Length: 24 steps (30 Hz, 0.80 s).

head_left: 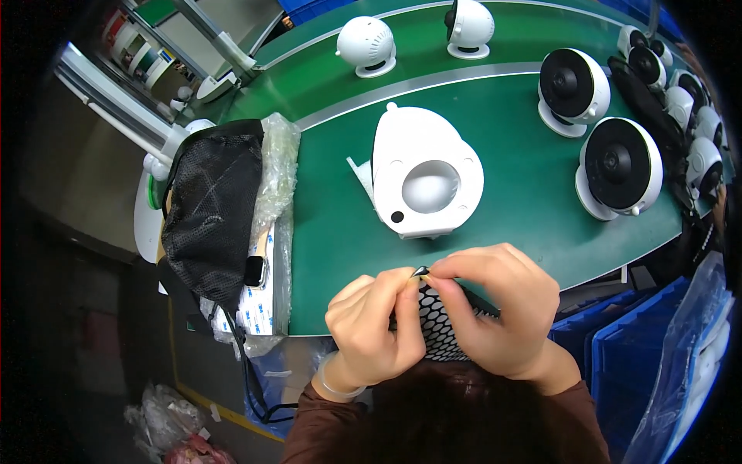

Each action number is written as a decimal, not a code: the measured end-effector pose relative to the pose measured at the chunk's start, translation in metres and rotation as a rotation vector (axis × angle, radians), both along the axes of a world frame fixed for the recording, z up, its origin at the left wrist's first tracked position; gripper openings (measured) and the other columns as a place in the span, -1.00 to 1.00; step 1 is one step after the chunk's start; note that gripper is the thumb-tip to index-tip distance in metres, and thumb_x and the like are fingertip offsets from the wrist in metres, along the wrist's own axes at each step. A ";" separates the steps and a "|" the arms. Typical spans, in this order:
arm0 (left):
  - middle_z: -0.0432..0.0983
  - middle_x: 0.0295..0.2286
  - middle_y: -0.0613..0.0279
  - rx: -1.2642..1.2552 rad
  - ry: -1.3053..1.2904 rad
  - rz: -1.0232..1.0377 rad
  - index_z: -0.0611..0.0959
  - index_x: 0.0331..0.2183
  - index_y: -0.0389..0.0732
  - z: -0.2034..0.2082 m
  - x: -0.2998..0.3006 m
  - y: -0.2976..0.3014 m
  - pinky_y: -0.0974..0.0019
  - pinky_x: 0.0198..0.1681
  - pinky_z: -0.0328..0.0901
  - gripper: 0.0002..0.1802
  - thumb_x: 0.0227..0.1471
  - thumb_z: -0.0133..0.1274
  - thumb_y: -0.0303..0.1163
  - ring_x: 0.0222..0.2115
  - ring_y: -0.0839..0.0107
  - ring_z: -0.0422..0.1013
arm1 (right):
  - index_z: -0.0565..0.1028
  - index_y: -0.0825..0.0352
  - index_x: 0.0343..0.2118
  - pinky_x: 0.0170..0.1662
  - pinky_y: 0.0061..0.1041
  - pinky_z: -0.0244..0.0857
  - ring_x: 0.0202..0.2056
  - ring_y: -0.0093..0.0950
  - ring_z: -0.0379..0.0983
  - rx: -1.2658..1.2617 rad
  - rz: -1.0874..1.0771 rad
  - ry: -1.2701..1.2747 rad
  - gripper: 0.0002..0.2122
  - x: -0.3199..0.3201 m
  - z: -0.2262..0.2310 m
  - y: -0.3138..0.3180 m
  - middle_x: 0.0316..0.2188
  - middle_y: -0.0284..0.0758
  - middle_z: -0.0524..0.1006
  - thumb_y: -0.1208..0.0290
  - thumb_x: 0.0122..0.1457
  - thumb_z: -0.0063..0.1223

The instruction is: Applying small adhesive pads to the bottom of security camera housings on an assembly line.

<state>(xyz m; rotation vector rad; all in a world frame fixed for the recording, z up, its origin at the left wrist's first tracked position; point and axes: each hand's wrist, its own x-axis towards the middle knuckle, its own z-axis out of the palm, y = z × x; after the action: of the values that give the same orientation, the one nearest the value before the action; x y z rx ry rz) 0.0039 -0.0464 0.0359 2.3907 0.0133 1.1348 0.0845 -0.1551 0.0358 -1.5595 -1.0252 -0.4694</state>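
Note:
Right in front of me, my left hand (379,321) and my right hand (498,305) meet with fingertips pinched. Between them is a small dark pad (420,271), partly hidden by the fingers. Below the fingers a black sheet with rows of pale grey ovals (444,329) shows; what supports it is hidden. Just beyond my hands a white rounded plastic housing (417,139) lies on the green table (332,255), with a round recess facing up. One round black dot (397,217) sits on its near left part.
Black mesh bag (212,209) and clear plastic wrap (280,155) lie at the left. Round white cameras with black fronts (618,166) stand at the right, several more behind. Two white units (366,42) stand on the far green strip (417,46). Blue bins (634,332) are at lower right.

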 end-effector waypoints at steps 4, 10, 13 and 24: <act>0.36 -0.73 0.19 -0.017 0.005 0.009 0.50 -0.53 -0.37 -0.001 0.001 0.001 0.44 -0.70 0.12 -0.92 -0.23 -0.01 -0.69 -0.80 0.37 0.24 | 0.44 0.33 -0.50 -0.57 -0.59 0.27 -0.58 -0.43 0.39 -0.018 -0.092 -0.147 -0.84 -0.004 -0.003 0.002 -0.56 -0.39 0.46 0.65 -0.21 0.10; 0.35 -0.74 0.20 -0.030 0.025 0.004 0.50 -0.53 -0.37 0.001 -0.002 0.001 0.44 -0.70 0.12 -0.93 -0.23 -0.01 -0.69 -0.82 0.37 0.22 | 0.44 0.38 -0.51 -0.42 -0.56 0.28 -0.51 -0.40 0.43 -0.044 0.150 0.143 -0.86 0.005 -0.002 0.002 -0.54 -0.27 0.50 0.70 -0.21 0.09; 0.35 -0.75 0.20 -0.041 0.016 -0.009 0.50 -0.53 -0.38 -0.003 0.000 0.002 0.44 -0.70 0.11 -0.92 -0.24 0.00 -0.70 -0.83 0.38 0.21 | 0.43 0.37 -0.52 -0.44 -0.57 0.28 -0.51 -0.41 0.43 -0.020 0.148 0.147 -0.85 0.006 -0.004 0.005 -0.55 -0.29 0.49 0.68 -0.20 0.11; 0.37 -0.72 0.15 -0.050 0.026 -0.001 0.50 -0.51 -0.42 -0.006 0.002 0.003 0.44 -0.71 0.12 -0.87 -0.27 -0.02 -0.74 -0.82 0.37 0.22 | 0.43 0.44 -0.50 -0.37 -0.58 0.31 -0.45 -0.39 0.46 -0.044 0.243 0.264 -0.84 0.009 -0.005 0.004 -0.51 -0.21 0.49 0.75 -0.22 0.07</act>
<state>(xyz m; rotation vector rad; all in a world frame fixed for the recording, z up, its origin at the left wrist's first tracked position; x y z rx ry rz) 0.0057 -0.0431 0.0303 2.3610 0.0489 1.0908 0.0933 -0.1510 0.0311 -1.4663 -1.0075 -0.0710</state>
